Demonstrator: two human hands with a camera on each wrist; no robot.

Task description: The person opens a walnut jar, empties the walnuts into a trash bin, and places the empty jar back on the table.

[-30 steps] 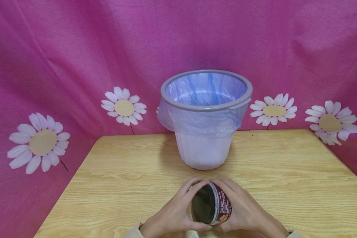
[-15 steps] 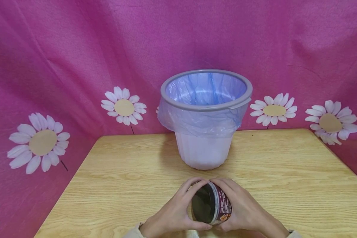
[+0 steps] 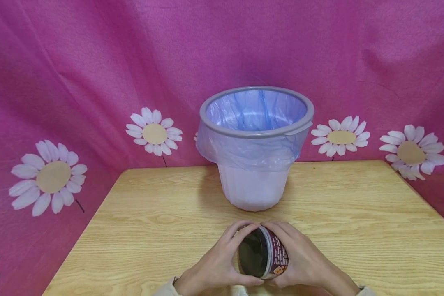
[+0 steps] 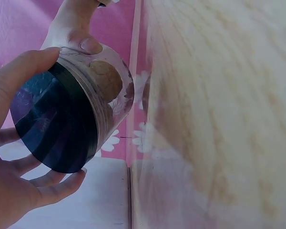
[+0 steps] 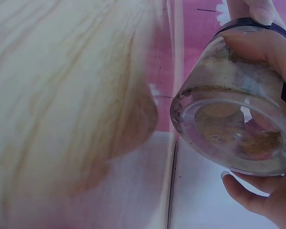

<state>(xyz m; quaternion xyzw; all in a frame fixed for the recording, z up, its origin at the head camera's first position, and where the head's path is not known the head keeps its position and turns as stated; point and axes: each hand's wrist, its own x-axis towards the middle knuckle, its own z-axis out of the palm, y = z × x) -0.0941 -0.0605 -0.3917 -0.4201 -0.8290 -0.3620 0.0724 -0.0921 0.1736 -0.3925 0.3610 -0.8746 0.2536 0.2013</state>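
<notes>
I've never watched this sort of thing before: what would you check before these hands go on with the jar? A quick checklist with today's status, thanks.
1. Left hand grips around the dark lid: ok.
2. Right hand holds the jar around its body: ok.
3. Jar upright: not ok; it is tipped sideways, lid toward the left hand.
4. Lid loosened: cannot tell; it covers the jar's end.
5. Bin standing upright, its bag spread over the rim: ok.

A bin [image 3: 253,187] is set near the back edge of the table [image 3: 151,205], cloth [image 3: 222,45] behind; before it a jar [image 3: 254,253] is held between left hand [image 3: 220,262] and right hand [image 3: 304,257]
</notes>
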